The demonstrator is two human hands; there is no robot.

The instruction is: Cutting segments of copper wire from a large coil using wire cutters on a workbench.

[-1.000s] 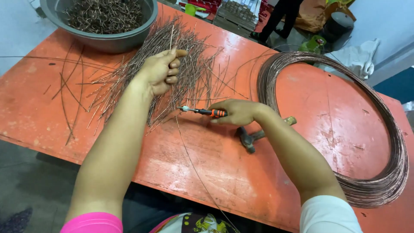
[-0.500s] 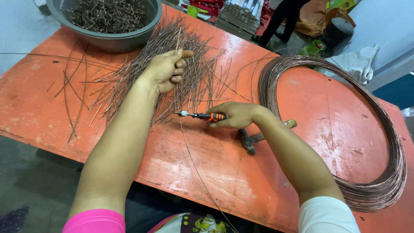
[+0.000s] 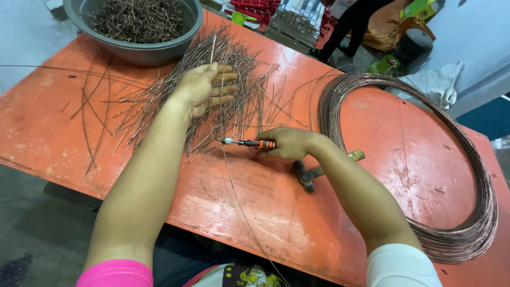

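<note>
My left hand (image 3: pixel 204 87) rests on a heap of short cut wire pieces (image 3: pixel 223 101) and pinches one straight wire (image 3: pixel 213 49) that points away from me. My right hand (image 3: pixel 289 142) grips orange-handled pliers (image 3: pixel 248 143), whose jaws point left at the near edge of the heap. A long thin wire (image 3: pixel 241 207) runs from the plier jaws toward me and over the front edge of the orange table (image 3: pixel 223 212).
A grey basin (image 3: pixel 139 33) full of bent wire hooks stands at the back left. A large coil of wire (image 3: pixel 467 212) lies on the right. A hammer (image 3: pixel 313 172) lies under my right forearm. A person in dark clothes (image 3: pixel 348 21) stands beyond the table.
My left hand has slid a little further onto the heap, still holding the straight wire. My right hand and the pliers have barely moved.
</note>
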